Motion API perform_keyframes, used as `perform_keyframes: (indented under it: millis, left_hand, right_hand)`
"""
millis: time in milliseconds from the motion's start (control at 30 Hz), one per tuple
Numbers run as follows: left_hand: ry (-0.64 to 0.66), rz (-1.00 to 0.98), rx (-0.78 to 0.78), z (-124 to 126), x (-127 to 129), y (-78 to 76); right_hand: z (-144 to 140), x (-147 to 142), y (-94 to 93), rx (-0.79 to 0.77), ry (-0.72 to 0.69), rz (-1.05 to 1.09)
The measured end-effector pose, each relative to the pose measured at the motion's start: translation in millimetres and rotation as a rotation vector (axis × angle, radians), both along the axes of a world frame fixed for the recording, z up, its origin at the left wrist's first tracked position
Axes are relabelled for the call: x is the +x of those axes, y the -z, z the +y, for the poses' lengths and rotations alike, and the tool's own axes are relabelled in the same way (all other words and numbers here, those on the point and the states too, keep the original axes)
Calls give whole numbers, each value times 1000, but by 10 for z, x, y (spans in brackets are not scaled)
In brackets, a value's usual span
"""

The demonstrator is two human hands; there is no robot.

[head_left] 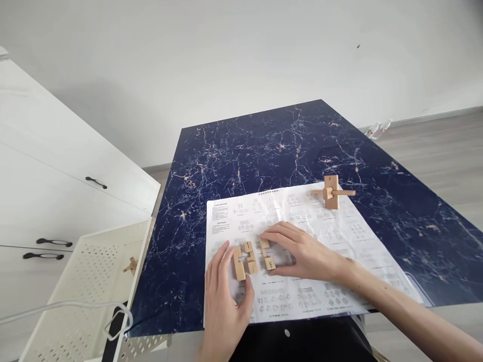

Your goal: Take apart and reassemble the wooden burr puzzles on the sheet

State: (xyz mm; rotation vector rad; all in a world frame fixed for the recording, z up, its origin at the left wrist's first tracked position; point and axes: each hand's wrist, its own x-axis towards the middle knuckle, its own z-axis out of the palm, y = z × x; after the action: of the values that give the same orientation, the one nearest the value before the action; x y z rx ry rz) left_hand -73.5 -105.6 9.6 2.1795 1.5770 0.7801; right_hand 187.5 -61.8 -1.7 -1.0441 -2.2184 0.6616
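Observation:
Three notched wooden puzzle pieces lie side by side on a printed instruction sheet (pixel 230 229). My left hand (pixel 225 296) has its fingers and thumb around the left puzzle piece (pixel 239 272). Close beside that one lies the middle puzzle piece (pixel 252 267), with a dark mark on its upper end. Across a small gap, the right puzzle piece (pixel 270 263) is pinched end to end between the thumb and fingers of my right hand (pixel 302 251). It carries a dark mark like a 3.
An assembled wooden cross puzzle (pixel 331 193) rests at the sheet's upper right corner. The sheet covers the front of a dark blue marbled table (pixel 241 151). Left of the table, an open drawer (pixel 90 266) holds another wooden puzzle (pixel 132 265); a white cable (pixel 75 303) crosses it.

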Motion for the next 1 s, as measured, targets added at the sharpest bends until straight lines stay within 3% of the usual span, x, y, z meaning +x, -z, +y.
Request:
perform_keyframes:
  millis: [567, 1000]
  left_hand:
    - [77, 90, 68, -31, -12, -36]
    - [62, 38, 59, -37, -4, -44]
  right_hand:
    - [-24, -25, 7, 10, 29, 11]
    - [-52, -42, 4, -31, 70, 7]
